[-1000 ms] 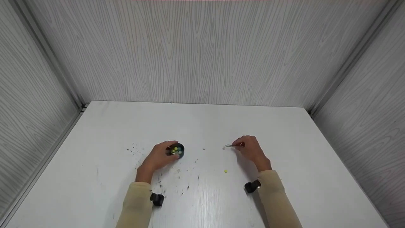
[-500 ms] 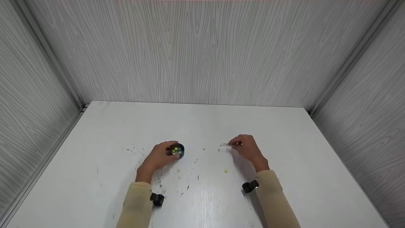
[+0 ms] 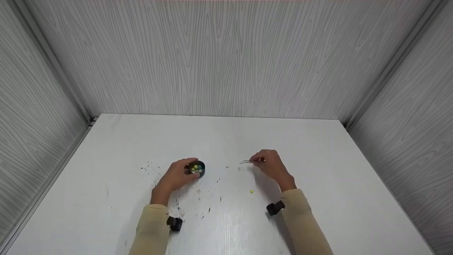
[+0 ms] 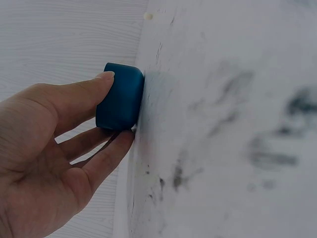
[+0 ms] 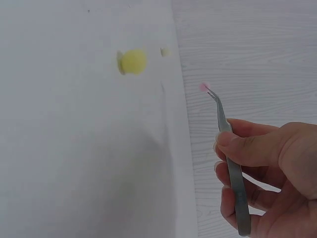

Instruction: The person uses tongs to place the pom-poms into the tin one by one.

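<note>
My left hand holds a small dark blue cup by its sides, thumb on one side and fingertips on the other. Several yellow, green and pale beads lie inside it in the head view. My right hand grips silver bent-tip tweezers between thumb and fingers. A small pink bead sits at the tweezers' points, raised over the table. Toward me, below the tweezers, a yellow bead rests on the white surface.
Another small pale bead lies on the white table between the hands. Dark smudges and specks mark the tabletop around the left hand. Grey wood-grain panels stand at the back and both sides.
My right hand has moved left with the tweezers and the bead at their points, toward the cup. The left hand and cup stay in place.
</note>
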A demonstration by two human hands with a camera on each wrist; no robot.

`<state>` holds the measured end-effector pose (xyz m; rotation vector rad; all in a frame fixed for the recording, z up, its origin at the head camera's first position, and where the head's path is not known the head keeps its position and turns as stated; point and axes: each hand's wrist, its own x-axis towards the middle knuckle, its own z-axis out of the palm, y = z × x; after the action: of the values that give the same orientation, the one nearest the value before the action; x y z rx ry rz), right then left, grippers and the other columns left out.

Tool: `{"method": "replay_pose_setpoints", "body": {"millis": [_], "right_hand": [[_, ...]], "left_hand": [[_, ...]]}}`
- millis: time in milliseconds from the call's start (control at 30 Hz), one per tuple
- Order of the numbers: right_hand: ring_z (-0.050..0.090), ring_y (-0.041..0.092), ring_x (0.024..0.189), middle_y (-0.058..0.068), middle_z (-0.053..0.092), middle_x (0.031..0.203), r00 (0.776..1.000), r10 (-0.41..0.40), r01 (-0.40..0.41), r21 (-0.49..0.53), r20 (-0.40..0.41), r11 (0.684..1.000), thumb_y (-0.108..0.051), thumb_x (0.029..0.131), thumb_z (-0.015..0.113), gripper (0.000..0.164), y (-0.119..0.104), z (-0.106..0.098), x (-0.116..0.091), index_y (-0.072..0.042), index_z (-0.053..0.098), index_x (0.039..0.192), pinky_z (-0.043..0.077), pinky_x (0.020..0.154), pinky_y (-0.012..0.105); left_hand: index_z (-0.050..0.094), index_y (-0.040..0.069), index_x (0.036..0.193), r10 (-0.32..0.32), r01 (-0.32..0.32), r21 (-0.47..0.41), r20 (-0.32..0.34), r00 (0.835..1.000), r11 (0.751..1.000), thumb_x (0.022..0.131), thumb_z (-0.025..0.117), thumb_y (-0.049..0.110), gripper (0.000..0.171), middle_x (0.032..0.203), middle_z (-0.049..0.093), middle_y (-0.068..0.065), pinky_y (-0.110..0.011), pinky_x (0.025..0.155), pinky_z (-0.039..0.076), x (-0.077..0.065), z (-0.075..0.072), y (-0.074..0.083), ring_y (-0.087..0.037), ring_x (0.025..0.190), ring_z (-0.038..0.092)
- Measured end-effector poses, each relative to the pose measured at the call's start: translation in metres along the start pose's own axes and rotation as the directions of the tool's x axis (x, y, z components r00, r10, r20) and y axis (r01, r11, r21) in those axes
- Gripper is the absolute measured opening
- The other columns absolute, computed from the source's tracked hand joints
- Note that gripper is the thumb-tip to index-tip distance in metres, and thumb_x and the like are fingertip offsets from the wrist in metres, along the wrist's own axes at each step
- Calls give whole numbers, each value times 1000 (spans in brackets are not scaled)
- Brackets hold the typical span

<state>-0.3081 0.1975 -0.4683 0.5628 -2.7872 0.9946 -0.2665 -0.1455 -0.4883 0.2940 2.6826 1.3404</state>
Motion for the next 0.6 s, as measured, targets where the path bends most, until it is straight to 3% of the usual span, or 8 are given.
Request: {"method": "replay_pose_setpoints", "body": {"millis": [367, 600], "right_hand": [[70, 24, 88, 10, 78, 94, 999, -9, 8, 9, 31, 1000, 4, 89, 75, 16, -16, 3, 9, -6, 84, 96, 58, 79, 39], [69, 23, 86, 10, 78, 93, 997, -57, 56, 18, 46, 998, 4, 89, 75, 16, -24, 10, 15, -7, 84, 96, 57, 76, 36]], "left_hand": [[52, 6, 150, -16, 16, -4, 6, 1000, 1000, 96, 72, 11, 58, 152, 53, -23, -56, 117, 44, -1, 0, -1, -43, 137, 55], [51, 4, 150, -7, 7, -3, 13, 1000, 1000, 97, 72, 10, 58, 152, 52, -24, -56, 116, 45, 0, 0, 0, -43, 136, 56]]}}
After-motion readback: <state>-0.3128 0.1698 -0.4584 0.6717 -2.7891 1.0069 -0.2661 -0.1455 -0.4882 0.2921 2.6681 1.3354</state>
